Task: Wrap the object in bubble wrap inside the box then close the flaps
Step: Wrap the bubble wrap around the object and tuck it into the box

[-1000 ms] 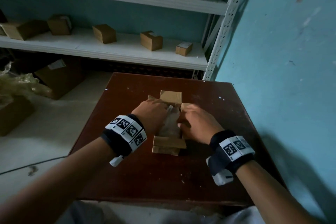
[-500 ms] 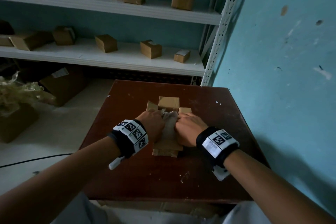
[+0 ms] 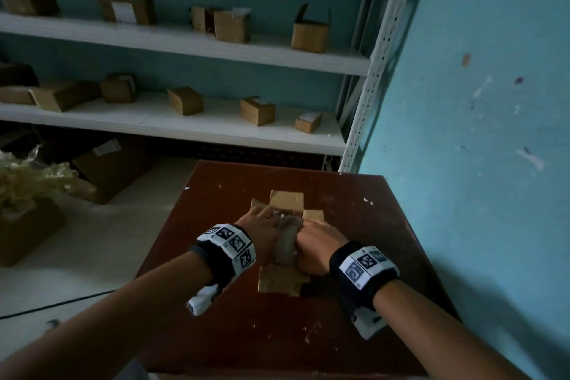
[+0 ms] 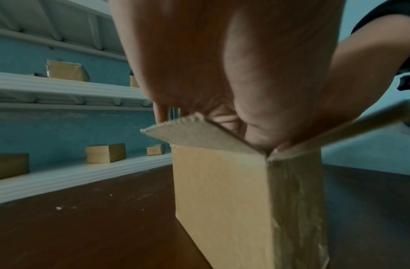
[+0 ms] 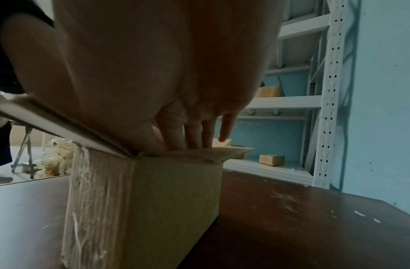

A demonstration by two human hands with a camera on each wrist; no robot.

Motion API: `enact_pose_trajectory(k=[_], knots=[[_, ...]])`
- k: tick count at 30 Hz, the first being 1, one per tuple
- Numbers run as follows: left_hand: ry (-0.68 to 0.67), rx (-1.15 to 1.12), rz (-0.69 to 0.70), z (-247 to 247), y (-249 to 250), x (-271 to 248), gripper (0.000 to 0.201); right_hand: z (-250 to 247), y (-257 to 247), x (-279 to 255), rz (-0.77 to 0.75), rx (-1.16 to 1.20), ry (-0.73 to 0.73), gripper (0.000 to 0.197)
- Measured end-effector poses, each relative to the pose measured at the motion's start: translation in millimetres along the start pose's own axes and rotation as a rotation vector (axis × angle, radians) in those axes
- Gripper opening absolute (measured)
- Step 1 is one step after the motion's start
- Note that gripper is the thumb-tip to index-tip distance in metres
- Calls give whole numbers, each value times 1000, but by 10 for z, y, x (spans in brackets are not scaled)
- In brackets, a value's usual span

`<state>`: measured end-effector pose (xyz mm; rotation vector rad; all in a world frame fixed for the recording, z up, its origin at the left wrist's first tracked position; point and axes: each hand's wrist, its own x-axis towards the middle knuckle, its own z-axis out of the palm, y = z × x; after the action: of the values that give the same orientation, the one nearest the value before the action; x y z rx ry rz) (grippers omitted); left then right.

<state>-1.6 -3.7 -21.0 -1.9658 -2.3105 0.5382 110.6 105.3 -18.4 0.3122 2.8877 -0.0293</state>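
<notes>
Box: a small brown cardboard box (image 3: 279,282) stands upright on the dark reddish-brown wooden table (image 3: 277,333), near the table's centre, with all four flaps open; the far flap (image 3: 287,199) stands up at 12 o'clock, the near flap lies out toward 6 o'clock.
Bubble wrap: a greyish translucent bubble wrap bundle (image 3: 285,245) sits inside the box mouth, between the two hands; the object under it cannot be made out.
Left hand: the left hand (image 3: 262,230) reaches into the box from 9 o'clock, fingers (image 4: 159,113) pointing down past the left flap (image 4: 194,135) and pressing on the wrap; how far they curl is hidden inside the box.
Right hand: the right hand (image 3: 317,248) comes in from 3 o'clock, its fingers (image 5: 192,134) straight and close together, tips dipping behind the right flap (image 5: 222,152) into the box.
Change: compared with half a second ago both hands sit deeper in the box and closer together, leaving a narrower strip of wrap showing; the box is in the same place on the table.
Surroundings: white metal shelves (image 3: 185,40) at 12 o'clock carry several small cardboard boxes (image 3: 310,35); a turquoise painted wall (image 3: 478,102) rises at 3 o'clock; a heap of crumpled clear plastic (image 3: 27,176) lies on the floor at 9 o'clock.
</notes>
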Motion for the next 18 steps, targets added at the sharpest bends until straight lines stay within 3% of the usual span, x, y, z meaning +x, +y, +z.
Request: enact_pose_trajectory(k=[6,11,14,18], knots=[[87,-97,-43,-70,-60,22,44,-28,64,-10,-51,36,108,44],[32,-267,-79,-60,-73,87,34,-160,38,48,-97,29,13,40],[-11,-297,-86,-21,-93,116,45,-179,58,132,-107,-50,-73,39],[-87,-283,-123,5,-89,209,44,-172,69,226,-94,-46,-117,38]])
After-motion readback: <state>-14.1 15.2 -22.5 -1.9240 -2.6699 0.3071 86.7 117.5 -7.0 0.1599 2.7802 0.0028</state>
